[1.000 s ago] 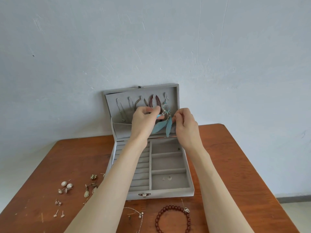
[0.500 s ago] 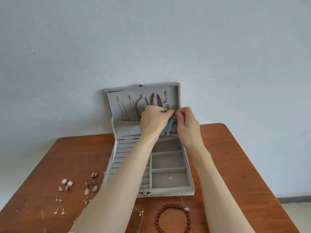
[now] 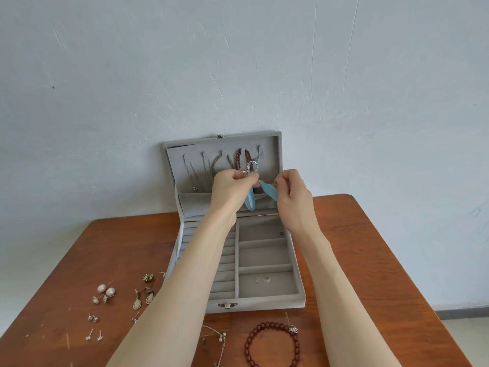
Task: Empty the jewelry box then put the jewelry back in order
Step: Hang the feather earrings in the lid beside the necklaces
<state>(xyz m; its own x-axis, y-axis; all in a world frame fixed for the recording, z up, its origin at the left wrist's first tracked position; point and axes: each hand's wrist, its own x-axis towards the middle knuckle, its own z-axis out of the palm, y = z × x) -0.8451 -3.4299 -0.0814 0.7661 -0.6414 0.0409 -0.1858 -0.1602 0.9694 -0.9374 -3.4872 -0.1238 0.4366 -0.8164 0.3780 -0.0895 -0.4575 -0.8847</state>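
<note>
1. Behind everything rises a pale blue-grey plastered wall (image 3: 264, 62), scuffed and scratched, filling the upper half of the head view; a strip of light floor (image 3: 471, 332) shows at the lower right.
2. Against that wall stands a reddish-brown wooden table (image 3: 111, 250), its top worn and flecked with pale marks.
3. On the table's middle sits the grey velvet jewelry box (image 3: 267, 305), open, its long axis running left to right and its clasp side facing the person; the lid (image 3: 270, 147) stands upright, leaning back at the wall, with hooks in its lining.
4. From those hooks hang thin chains (image 3: 191, 170) and a dark red beaded strand (image 3: 239, 157), all pointing straight down toward the lid's pocket.
5. Both forearms reach over the box base to the lid. The left hand (image 3: 231, 186) has its fingers curled, pinching the silver ring of a feather earring (image 3: 250, 201), whose blue feather hangs downward below the fist.
6. The right hand (image 3: 293, 197), close beside the left, pinches the tip of a second blue feather (image 3: 268, 193), which slants down to the right.
7. A dark red bead bracelet (image 3: 272, 345) lies on the table in front of the box.
8. Pearl studs (image 3: 105, 289), drop earrings (image 3: 143, 300) and small studs lie scattered to the left of the box.
</note>
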